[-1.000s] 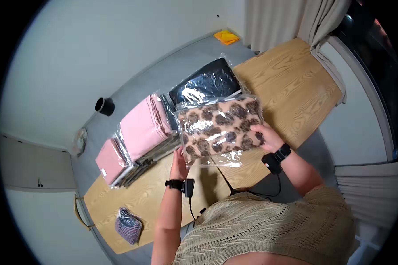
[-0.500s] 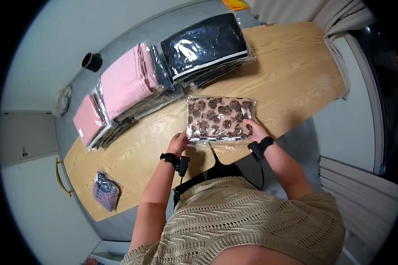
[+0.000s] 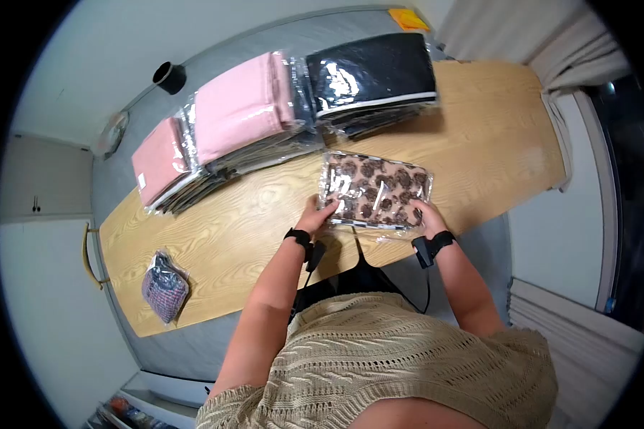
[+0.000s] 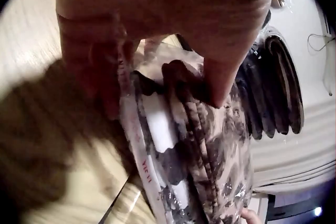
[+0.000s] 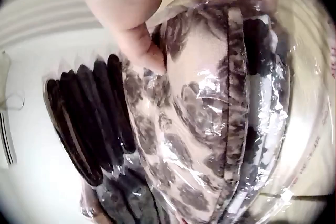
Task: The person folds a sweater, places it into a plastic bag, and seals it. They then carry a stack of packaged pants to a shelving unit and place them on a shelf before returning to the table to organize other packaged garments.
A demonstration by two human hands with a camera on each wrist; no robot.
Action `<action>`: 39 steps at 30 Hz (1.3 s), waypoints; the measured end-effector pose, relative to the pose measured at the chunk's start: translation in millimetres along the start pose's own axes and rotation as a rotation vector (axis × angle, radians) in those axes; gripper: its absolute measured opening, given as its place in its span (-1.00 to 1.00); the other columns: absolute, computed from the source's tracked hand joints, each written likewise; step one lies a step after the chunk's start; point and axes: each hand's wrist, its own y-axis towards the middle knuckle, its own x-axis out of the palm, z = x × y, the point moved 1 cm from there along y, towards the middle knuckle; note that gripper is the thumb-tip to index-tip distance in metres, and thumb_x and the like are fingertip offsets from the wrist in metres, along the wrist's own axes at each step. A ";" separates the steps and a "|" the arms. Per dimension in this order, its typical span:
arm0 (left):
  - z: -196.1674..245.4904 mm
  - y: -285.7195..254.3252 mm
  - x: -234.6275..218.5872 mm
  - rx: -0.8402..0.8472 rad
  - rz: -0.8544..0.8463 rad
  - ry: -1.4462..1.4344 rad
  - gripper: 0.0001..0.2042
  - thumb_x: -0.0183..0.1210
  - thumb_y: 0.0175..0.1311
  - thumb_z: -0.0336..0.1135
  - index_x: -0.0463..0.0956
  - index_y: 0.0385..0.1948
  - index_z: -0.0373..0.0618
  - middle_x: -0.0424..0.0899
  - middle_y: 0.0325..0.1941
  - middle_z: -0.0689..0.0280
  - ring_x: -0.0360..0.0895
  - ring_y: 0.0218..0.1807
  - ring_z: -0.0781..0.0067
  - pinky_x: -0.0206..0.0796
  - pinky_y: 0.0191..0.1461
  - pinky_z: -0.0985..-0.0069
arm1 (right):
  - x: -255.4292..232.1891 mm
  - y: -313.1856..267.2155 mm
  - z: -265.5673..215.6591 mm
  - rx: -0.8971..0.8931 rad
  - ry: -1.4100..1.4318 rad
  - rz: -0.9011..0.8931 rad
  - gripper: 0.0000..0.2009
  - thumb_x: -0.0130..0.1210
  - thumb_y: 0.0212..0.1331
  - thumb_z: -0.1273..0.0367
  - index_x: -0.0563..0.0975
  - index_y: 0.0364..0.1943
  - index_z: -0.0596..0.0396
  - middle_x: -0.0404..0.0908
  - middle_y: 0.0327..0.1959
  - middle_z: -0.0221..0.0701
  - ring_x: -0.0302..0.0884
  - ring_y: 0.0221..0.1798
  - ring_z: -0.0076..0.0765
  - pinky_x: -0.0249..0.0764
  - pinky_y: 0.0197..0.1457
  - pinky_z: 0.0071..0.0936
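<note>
A folded fabric item with dark brown flower-like blotches on pink-beige (image 3: 376, 190) lies flat in a clear plastic bag near the table's front edge. Beneath it shows a black-and-white checked folded item (image 5: 253, 98), also under clear plastic. My left hand (image 3: 315, 217) grips the left end, thumb on top and fingers down the side. At the other end my right hand (image 3: 429, 217) holds on, its thumb (image 5: 144, 50) pressing the patterned fabric. The left wrist view shows the checked layer (image 4: 160, 124) below the printed one, with a loose plastic edge in front.
Behind stand bagged stacks: dark with a white stripe on top (image 3: 372, 75), light pink (image 3: 240, 107) and smaller pink (image 3: 159, 161). A bagged knitted item (image 3: 166, 287) lies at the table's (image 3: 222, 239) left. Beyond are a black bin (image 3: 169, 77) and an orange packet (image 3: 409, 19).
The patterned bag has come down from in front of the dark stack to near the table's front edge. My left thumb has moved onto its top. The head view has shifted.
</note>
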 end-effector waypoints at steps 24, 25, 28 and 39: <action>-122.2 -163.5 -323.6 -0.191 0.334 -0.159 -0.56 0.23 0.11 0.07 0.47 -0.25 -0.16 0.49 -0.54 0.42 0.30 -0.64 0.61 0.11 -0.58 0.61 | 313.2 -15.3 164.2 0.218 -0.664 -0.616 -0.43 0.12 0.16 0.08 0.35 0.04 0.34 0.51 -0.05 -0.23 0.41 -0.01 -0.36 0.32 0.07 -0.40; -132.9 -169.2 -330.9 -0.182 0.376 -0.182 -0.57 0.23 0.10 0.08 0.47 -0.26 -0.14 0.47 -0.55 0.43 0.27 -0.65 0.63 0.07 -0.60 0.62 | 323.5 -13.2 175.7 0.218 -0.675 -0.658 -0.39 0.12 0.16 0.08 0.31 0.07 0.38 0.49 -0.03 -0.21 0.40 0.01 -0.35 0.31 0.09 -0.41; -172.6 -172.9 -352.9 -0.137 0.484 -0.043 -0.43 0.25 0.07 0.07 0.42 -0.10 -0.30 0.55 -0.31 0.20 0.47 -0.32 0.35 0.31 -0.24 0.45 | 340.1 -19.9 196.1 0.208 -0.671 -0.707 -0.35 0.18 0.10 0.12 0.27 0.09 0.40 0.50 -0.04 -0.22 0.40 0.04 -0.32 0.29 0.12 -0.42; -69.0 -143.6 -304.7 0.730 0.557 1.313 -0.48 -0.03 0.25 -0.12 0.21 0.24 -0.10 0.11 0.40 0.18 0.01 0.42 0.20 -0.17 0.40 0.10 | 420.1 -83.8 186.6 -1.358 -1.798 -0.770 -0.48 -0.02 0.18 0.11 0.28 0.24 -0.12 0.16 0.35 -0.34 -0.01 0.42 -0.24 -0.12 0.41 -0.04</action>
